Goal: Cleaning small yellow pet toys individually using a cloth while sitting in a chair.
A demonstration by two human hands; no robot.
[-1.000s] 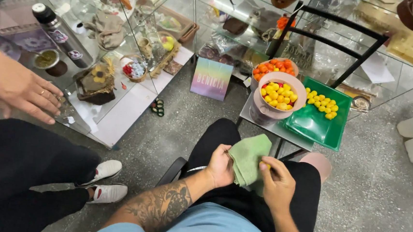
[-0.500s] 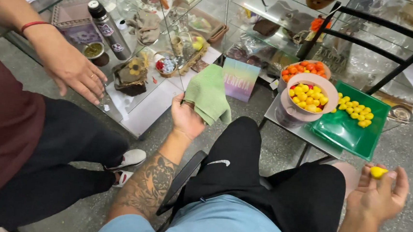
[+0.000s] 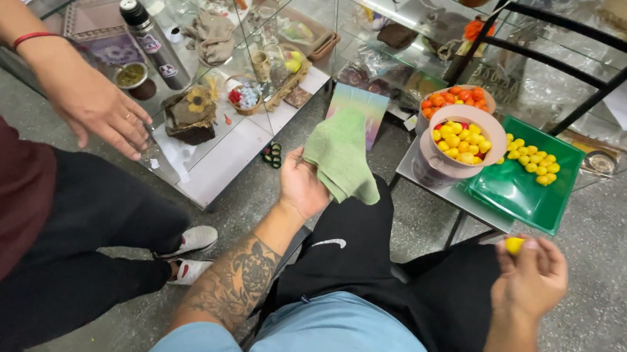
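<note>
While half a second ago the left hand (image 3: 302,186) held the green cloth (image 3: 340,159) up nearer the glass shelf (image 3: 234,148), it now sits a little lower and closer to the lap, fingers closed around the cloth's lower edge so the fabric stands up and drapes over the black trousers (image 3: 366,260). Another person's hand (image 3: 101,106), spread with fingers loosely apart, hovers at the far left beside the shelf, much as before.

That person's body is cut off by the left edge, and the small items on the glass shelf are too cluttered to tell apart; a dark bottle (image 3: 150,40) stands out among them.

To the right, a pink bowl (image 3: 459,146) holds yellow and red small fruits, and another bowl (image 3: 455,101) behind it holds orange-red ones. Just beside them, a green tray (image 3: 518,194) carries a cluster of yellow fruits at its far corner. Furthest right, the right hand (image 3: 531,276) has risen slightly and pinches one yellow fruit (image 3: 514,245) at its fingertips, well apart from the tray.
</note>
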